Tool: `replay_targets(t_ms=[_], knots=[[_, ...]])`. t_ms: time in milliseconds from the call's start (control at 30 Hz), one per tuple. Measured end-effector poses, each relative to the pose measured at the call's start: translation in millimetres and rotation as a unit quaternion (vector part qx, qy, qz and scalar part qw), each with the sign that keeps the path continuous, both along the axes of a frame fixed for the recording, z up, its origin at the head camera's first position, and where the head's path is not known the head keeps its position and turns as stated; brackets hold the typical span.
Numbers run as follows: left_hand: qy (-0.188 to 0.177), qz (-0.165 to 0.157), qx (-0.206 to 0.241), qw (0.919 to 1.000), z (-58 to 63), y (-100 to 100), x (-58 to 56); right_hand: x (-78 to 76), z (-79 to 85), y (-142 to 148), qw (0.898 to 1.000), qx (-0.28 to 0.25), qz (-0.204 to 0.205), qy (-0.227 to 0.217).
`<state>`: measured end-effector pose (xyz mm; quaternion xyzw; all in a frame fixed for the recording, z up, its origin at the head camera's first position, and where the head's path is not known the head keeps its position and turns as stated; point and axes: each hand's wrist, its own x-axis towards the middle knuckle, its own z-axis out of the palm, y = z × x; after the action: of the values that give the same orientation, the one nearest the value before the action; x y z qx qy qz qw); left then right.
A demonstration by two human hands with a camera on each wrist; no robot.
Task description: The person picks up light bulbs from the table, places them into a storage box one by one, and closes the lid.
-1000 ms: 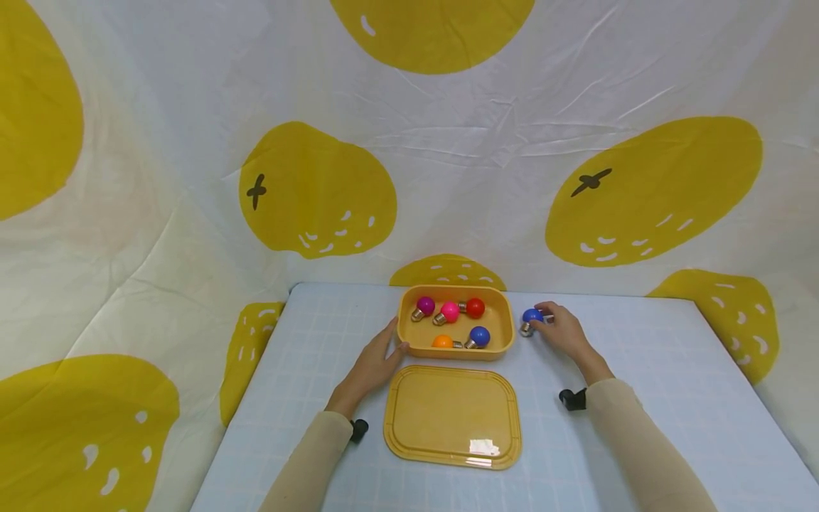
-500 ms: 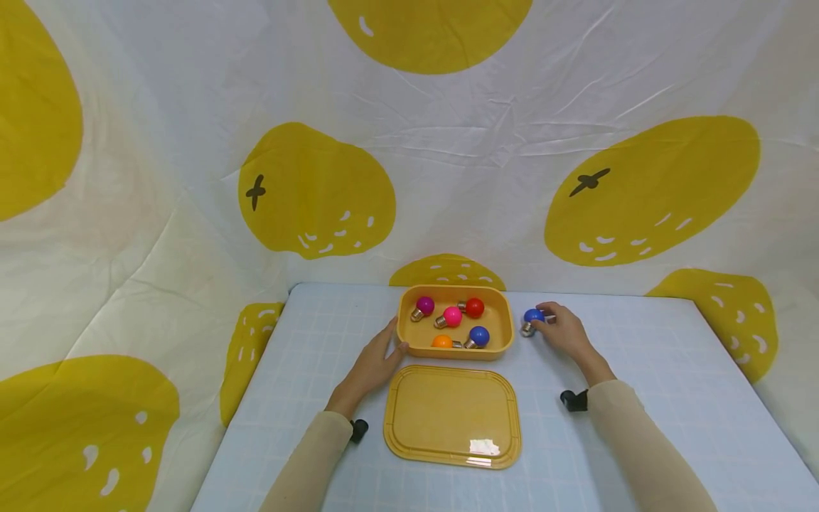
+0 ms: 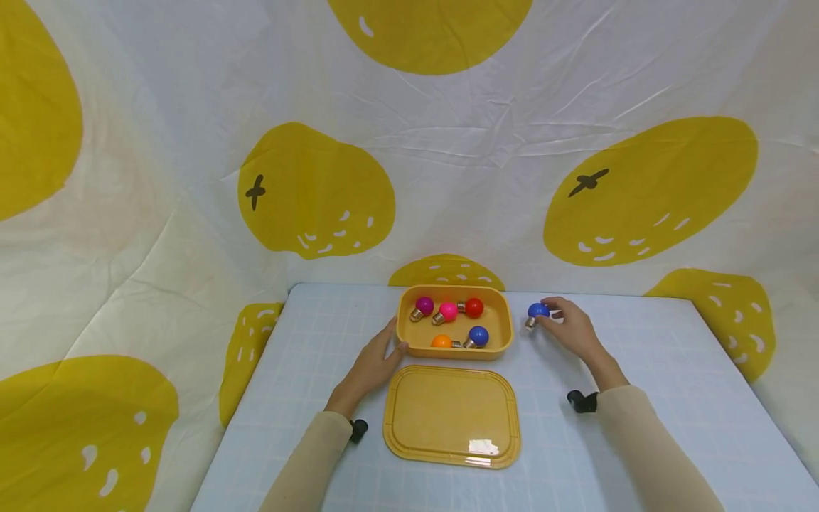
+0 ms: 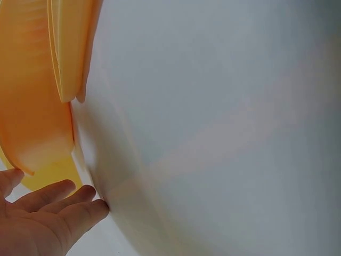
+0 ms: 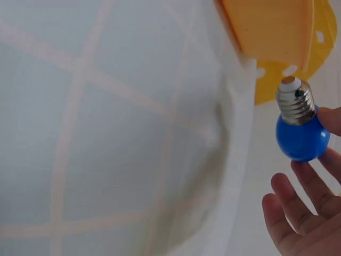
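Note:
To the right of the orange-yellow box [image 3: 508, 334], my right hand [image 3: 572, 333] pinches a blue light bulb [image 3: 538, 310] between thumb and fingertips. In the right wrist view the blue bulb [image 5: 302, 136] has its metal screw base pointing up and its round end at the fingers. My left hand [image 3: 376, 361] lies against the box's left end with fingers extended; in the left wrist view the thumb [image 4: 10, 178] is right at the box rim. Inside the box lie a purple bulb [image 3: 424, 306], a pink bulb [image 3: 448, 311], a red bulb [image 3: 474, 307], an orange bulb [image 3: 441, 342] and another blue bulb [image 3: 478, 336].
A flat orange-yellow lid [image 3: 451, 417] lies on the table in front of the box. The table [image 3: 665, 370] has a pale blue checked cover. Behind it hangs a white cloth [image 3: 461, 178] printed with yellow fruit.
My right hand has moved slightly to the right and up with the blue bulb, away from the box. The pink bulb has shifted a little in the box. My left hand stays put.

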<state>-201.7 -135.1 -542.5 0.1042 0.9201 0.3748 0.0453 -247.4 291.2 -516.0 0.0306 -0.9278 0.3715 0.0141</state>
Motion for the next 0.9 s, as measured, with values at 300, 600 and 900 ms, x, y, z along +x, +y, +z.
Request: replay_targets(t_ms=[300,600,900], knots=[[0.001,0.000,-0.005,1.0000,-0.8,0,-0.8,1.5,14.0,-4,0.999,-0.005,0.015,0.033],[-0.003,0.003,0.001,1.0000,-1.0,0,-1.3,-1.2,29.2,-16,0.998,-0.010,0.035,0.060],[-0.001,-0.002,0.002,1.0000,1.6,0,-0.1,-8.6,38.2,-42,0.996,-0.031,0.064,0.062]])
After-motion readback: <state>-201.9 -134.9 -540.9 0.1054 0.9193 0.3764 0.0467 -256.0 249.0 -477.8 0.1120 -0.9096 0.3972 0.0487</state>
